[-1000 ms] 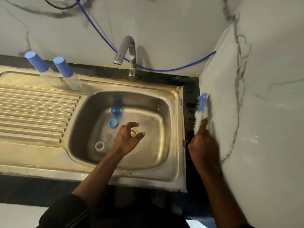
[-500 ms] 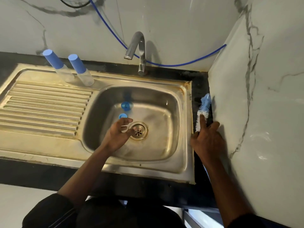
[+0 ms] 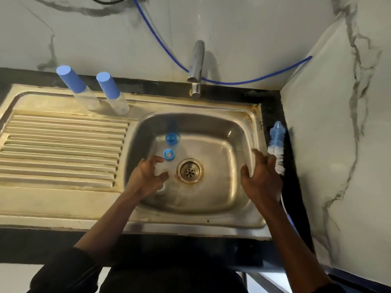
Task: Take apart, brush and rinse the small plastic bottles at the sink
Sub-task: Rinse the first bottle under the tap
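Note:
My left hand (image 3: 148, 176) is low in the sink basin (image 3: 222, 187), left of the drain (image 3: 189, 171), fingers curled round a small clear bottle body that is blurred. A white ring (image 3: 162, 187) lies partly under that hand. A blue cap (image 3: 171, 138) and a blue collar (image 3: 168, 154) sit on the basin floor behind it. My right hand (image 3: 262, 178) hovers over the basin's right rim with fingers spread and holds nothing. The blue-and-white bottle brush (image 3: 276, 144) lies on the dark counter just right of its fingertips.
Two capped bottles (image 3: 78, 87) (image 3: 112, 92) stand at the back of the ribbed drainboard (image 3: 59, 144). The faucet (image 3: 196, 66) rises behind the basin, no water running. A blue hose (image 3: 243, 82) runs along the wall. A marble wall (image 3: 338, 144) closes the right side.
My right hand has left the brush and moved left over the sink rim. My left hand stayed low in the basin, left of the drain. The view shifted.

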